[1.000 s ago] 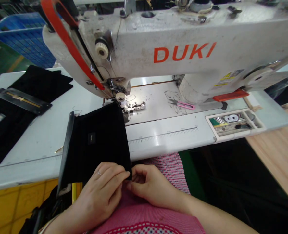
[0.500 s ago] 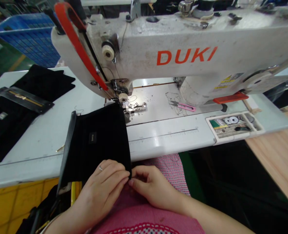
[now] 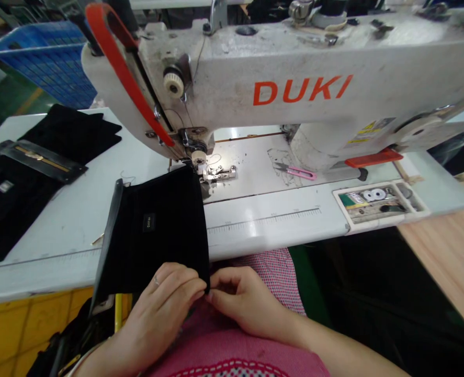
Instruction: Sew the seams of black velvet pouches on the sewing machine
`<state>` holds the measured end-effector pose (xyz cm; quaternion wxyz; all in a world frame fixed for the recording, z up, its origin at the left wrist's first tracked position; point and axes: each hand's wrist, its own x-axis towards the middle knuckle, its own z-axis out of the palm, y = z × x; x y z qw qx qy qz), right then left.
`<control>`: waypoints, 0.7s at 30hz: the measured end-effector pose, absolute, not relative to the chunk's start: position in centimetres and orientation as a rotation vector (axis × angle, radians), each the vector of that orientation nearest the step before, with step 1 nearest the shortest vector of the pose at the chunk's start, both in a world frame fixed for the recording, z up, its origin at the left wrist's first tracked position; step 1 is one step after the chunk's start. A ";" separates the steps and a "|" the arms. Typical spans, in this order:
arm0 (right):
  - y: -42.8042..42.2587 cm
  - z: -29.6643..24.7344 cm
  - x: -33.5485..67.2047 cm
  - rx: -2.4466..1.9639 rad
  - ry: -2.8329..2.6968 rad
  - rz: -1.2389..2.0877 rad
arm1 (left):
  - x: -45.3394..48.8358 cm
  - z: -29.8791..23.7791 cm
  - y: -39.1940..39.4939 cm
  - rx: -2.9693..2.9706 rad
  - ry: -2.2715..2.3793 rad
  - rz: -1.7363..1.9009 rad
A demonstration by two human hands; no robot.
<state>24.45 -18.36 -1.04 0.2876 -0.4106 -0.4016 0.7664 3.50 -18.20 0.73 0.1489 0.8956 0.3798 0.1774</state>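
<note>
A black fabric panel (image 3: pixel 169 225) with a small label (image 3: pixel 149 222) lies on the front of the sewing table, its far right corner under the needle area of the sewing machine (image 3: pixel 224 78). Its near edge hangs over the table's front edge toward my lap. My left hand (image 3: pixel 165 298) is closed on the near right corner, fingers over the cloth. From the right, my right hand (image 3: pixel 243 298) pinches the same corner between thumb and fingers. The fingertips of both hands almost meet there. The machine's presser foot is partly hidden.
More black fabric pieces (image 3: pixel 59 136) with a zipper strip (image 3: pixel 39 159) lie to the left. Pink thread snips (image 3: pixel 298 172) rest on the machine bed. A parts tray (image 3: pixel 381 204) with bobbins is set into the table at right. A blue basket (image 3: pixel 43 57) stands behind at left.
My left hand has shifted slightly down and left at the panel's corner. My right hand keeps its pinch almost in place. The panel's right edge has moved a little left.
</note>
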 end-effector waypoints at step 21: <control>-17.0 -1.3 25.7 -0.851 -2.124 0.377 | 4.1 2.1 -18.4 2.674 1.033 0.584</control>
